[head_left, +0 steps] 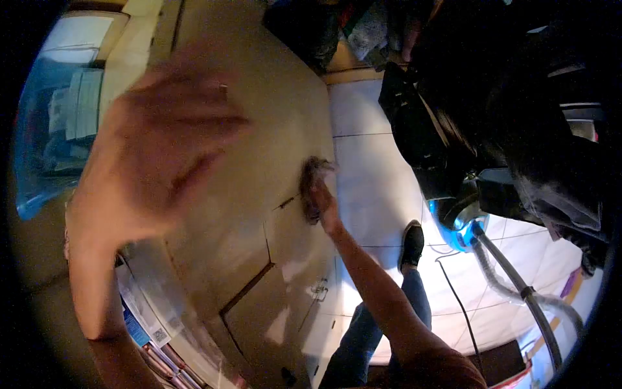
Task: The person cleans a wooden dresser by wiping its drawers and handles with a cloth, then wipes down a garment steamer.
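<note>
My left hand (162,142) is large and blurred, raised close to the camera at the left. Its fingers look loosely stretched toward the right, and nothing shows in them. Farther down, my right hand (324,198) presses a dark, bunched-up rag (311,185) against a pale cabinet front (272,129). The rag is blurred, and my fingers are partly hidden by it. Below the rag, the cabinet front has dark seams and a metal handle (319,290).
White floor tiles (366,175) run beside the cabinet. On the right stand dark bags (421,142) and a blue vacuum cleaner (461,235) with its hose (495,279) and tube (521,285). A black cable (461,305) crosses the floor near my shoe (412,243). A blue plastic bag (45,149) is at far left.
</note>
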{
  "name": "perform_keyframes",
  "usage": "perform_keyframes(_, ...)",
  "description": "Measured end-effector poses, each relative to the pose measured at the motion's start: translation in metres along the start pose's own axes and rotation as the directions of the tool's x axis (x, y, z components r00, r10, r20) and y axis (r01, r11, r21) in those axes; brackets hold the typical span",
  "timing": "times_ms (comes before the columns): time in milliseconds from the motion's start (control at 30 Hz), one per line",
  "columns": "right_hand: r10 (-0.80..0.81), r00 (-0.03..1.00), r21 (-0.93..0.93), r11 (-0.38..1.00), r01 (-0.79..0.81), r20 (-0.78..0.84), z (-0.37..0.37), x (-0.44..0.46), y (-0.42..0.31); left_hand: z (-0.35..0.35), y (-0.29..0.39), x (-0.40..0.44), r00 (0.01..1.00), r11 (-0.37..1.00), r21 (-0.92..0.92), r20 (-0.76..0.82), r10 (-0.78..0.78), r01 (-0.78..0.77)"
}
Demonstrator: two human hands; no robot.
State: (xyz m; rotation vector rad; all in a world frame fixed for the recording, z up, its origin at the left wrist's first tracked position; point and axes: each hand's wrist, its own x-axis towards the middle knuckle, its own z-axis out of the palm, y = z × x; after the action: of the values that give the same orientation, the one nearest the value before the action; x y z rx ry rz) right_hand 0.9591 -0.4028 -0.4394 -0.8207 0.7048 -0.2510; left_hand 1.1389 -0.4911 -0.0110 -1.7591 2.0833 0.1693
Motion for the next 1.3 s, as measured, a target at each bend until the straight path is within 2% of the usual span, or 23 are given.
perform_keyframes(33,-0.13,0.989,0.036,0.991,0.128,0.072,0.019,-0.005,-0.026,0.004,0.012,0.009,0.994,0.98,-0.197,0.101,0.04,-0.019)
perform_keyframes(67,-0.26,0.955,0.077,0.965,0.251,0.143,0.035,-0.004,-0.057,0.012,0.02,0.013,0.994,0.978,-0.208,0.103,0.04,-0.018)
perform_keyframes(133,-0.443,0.858,-0.153,0.858,0.49,0.261,0.053,0.022,-0.119,0.032,0.031,0.018,0.981,0.993,-0.058,0.168,-0.095,0.106)
perform_keyframes(233,-0.565,0.812,-0.257,0.771,0.583,0.147,0.062,0.112,-0.123,0.029,0.023,0.023,0.945,0.994,-0.043,0.316,-0.086,0.105)
perform_keyframes(300,-0.506,0.862,-0.206,0.84,0.501,0.033,0.047,0.155,-0.068,0.027,0.023,0.027,0.931,0.993,-0.026,0.352,-0.095,0.111)
perform_keyframes(367,-0.35,0.936,-0.409,0.85,0.332,0.034,0.006,0.174,-0.005,0.028,0.025,0.03,0.915,0.994,0.005,0.392,-0.1,0.106)
perform_keyframes(433,-0.213,0.977,-0.383,0.904,0.193,-0.01,-0.037,0.184,0.082,0.031,0.027,0.03,0.916,0.986,0.113,0.369,-0.159,0.126)
perform_keyframes(467,0.007,1.0,-0.055,0.998,-0.008,-0.02,-0.046,0.166,0.095,0.031,0.027,0.029,0.915,0.986,0.116,0.371,-0.158,0.123)
perform_keyframes(500,0.034,0.993,-0.165,0.985,-0.052,-0.112,-0.041,0.14,0.097,0.031,0.027,0.028,0.91,0.987,0.05,0.384,-0.158,0.15)
perform_keyframes(567,0.006,0.994,-0.111,0.994,-0.019,-0.113,-0.027,0.09,0.084,0.029,0.027,0.029,0.908,0.984,-0.018,0.389,-0.156,0.177)
perform_keyframes(600,-0.046,0.998,0.06,0.997,0.048,-0.03,-0.009,0.07,0.05,0.027,0.028,0.031,0.904,0.991,0.029,0.408,-0.13,0.129)
perform_keyframes(633,-0.242,0.969,-0.085,0.966,0.246,0.053,0.01,0.07,0.011,0.026,0.027,0.032,0.9,0.993,0.054,0.419,-0.119,0.107)
perform_keyframes(700,-0.599,0.772,-0.293,0.715,0.635,0.212,0.058,0.064,-0.1,0.026,0.026,0.033,0.889,0.992,0.091,0.443,-0.115,0.083)
perform_keyframes(800,-0.692,0.695,-0.195,0.668,0.719,0.193,0.092,0.126,-0.176,0.03,0.027,0.031,0.897,0.991,0.099,0.423,-0.126,0.092)
perform_keyframes(833,-0.622,0.758,-0.39,0.66,0.642,0.196,0.087,0.176,-0.162,0.033,0.026,0.031,0.897,0.991,0.095,0.424,-0.125,0.093)
perform_keyframes(900,-0.51,0.851,-0.407,0.757,0.512,0.122,0.064,0.241,-0.127,0.036,0.025,0.032,0.898,0.991,0.092,0.421,-0.129,0.099)
perform_keyframes(1000,-0.127,0.991,-0.315,0.943,0.11,-0.033,0.007,0.289,-0.046,0.039,0.028,0.027,0.904,0.988,0.095,0.402,-0.147,0.119)
perform_keyframes(1067,0.23,0.965,-0.07,0.968,-0.24,-0.129,-0.025,0.27,0.016,0.041,0.026,0.027,0.906,0.988,0.091,0.396,-0.153,0.127)
perform_keyframes(1100,0.212,0.966,0.099,0.975,-0.199,-0.145,-0.03,0.237,0.043,0.041,0.026,0.026,0.907,0.987,0.086,0.392,-0.156,0.132)
perform_keyframes(1167,-0.126,0.984,0.375,0.912,0.165,-0.127,-0.015,0.143,0.06,0.04,0.026,0.026,0.91,0.987,0.079,0.382,-0.161,0.141)
perform_keyframes(1200,-0.101,0.99,0.414,0.9,0.135,-0.103,-0.006,0.114,0.056,0.04,0.026,0.026,0.913,0.987,0.074,0.375,-0.161,0.144)
perform_keyframes(1233,-0.139,0.989,0.333,0.931,0.15,-0.058,0.01,0.095,0.034,0.041,0.025,0.026,0.913,0.986,0.07,0.372,-0.168,0.152)
perform_keyframes(1300,-0.407,0.91,-0.01,0.912,0.409,0.077,0.044,0.089,-0.052,0.04,0.023,0.029,0.913,0.986,0.063,0.372,-0.169,0.157)
